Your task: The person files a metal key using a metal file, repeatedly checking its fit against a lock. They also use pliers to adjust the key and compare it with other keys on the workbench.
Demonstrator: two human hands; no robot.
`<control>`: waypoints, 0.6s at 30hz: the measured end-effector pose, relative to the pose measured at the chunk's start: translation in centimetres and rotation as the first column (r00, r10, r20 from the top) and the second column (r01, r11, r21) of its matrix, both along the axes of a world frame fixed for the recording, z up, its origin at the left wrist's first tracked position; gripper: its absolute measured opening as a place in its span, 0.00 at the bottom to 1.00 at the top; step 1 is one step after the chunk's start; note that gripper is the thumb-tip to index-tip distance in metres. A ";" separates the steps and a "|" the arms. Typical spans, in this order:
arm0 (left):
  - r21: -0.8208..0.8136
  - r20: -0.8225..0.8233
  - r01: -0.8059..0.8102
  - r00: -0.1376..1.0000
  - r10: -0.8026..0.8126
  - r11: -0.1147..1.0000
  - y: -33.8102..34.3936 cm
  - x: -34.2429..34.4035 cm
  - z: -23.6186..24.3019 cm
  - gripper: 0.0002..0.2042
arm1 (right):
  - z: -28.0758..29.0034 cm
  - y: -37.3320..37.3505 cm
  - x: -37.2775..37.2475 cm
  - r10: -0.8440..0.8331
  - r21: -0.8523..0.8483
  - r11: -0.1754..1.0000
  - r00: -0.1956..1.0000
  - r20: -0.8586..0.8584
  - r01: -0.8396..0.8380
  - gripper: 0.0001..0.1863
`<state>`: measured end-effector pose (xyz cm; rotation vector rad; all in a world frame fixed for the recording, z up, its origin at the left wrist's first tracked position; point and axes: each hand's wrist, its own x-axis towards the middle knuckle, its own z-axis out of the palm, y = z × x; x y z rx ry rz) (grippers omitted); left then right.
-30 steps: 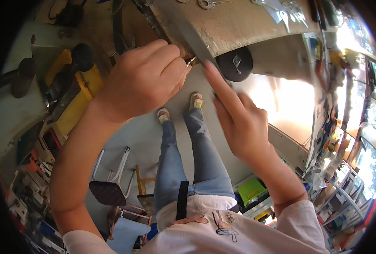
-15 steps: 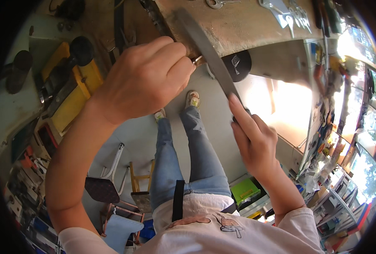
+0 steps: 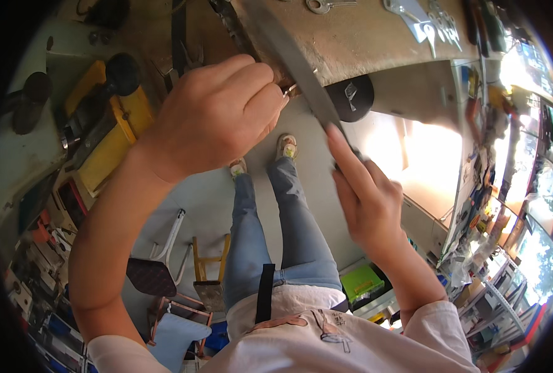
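Observation:
My left hand [image 3: 211, 115] is closed at the edge of the worn wooden bench [image 3: 370, 37]. From its fingertips pokes the end of a small shiny metal piece [image 3: 288, 91]; the rest is hidden in the fist, so its kind does not show. A long flat metal file [image 3: 301, 68] slants across just right of that piece, over the bench edge. Its near end is gripped by my right hand [image 3: 373, 202], with the index finger stretched along the blade. Whether file and piece touch, I cannot tell.
A loose key [image 3: 320, 6] lies on the bench, with several more keys [image 3: 439, 26] at its far right. A black round stool seat [image 3: 351, 99] stands below the bench edge. Yellow machinery [image 3: 105, 133] is at left. Behind me are a chair [image 3: 151, 276] and a wooden stool [image 3: 209, 292].
My right hand has slid the file a little forward and to the left. My left hand keeps its place, still closed on the metal piece.

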<state>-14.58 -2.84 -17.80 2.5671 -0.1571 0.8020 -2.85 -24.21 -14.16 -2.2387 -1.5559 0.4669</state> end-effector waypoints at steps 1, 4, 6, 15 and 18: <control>0.003 0.005 -0.006 1.000 0.006 1.000 -0.1 0.1 -0.1 0.07 | -0.1 -0.4 -0.1 -0.013 0.010 1.000 1.000 -0.009 0.013 0.31; -0.010 0.025 -0.010 1.000 0.010 1.000 -0.3 0.3 -0.2 0.07 | 1.0 1.0 -0.4 -0.029 -0.055 0.998 0.999 -0.036 0.027 0.30; -0.028 0.032 -0.022 0.999 0.023 0.999 -0.3 0.2 -0.4 0.07 | 1.2 3.0 -0.4 -0.011 -0.127 0.992 1.000 -0.020 0.008 0.29; -0.017 -0.014 -0.050 0.999 0.050 0.999 -0.4 0.6 0.0 0.08 | 3.0 -2.1 1.8 -0.170 0.172 0.959 0.943 -0.286 0.225 0.30; 0.032 -0.028 -0.094 0.995 0.095 0.995 -0.2 0.4 0.2 0.07 | 2.2 1.8 2.0 -0.013 0.135 0.990 0.977 -0.211 0.043 0.31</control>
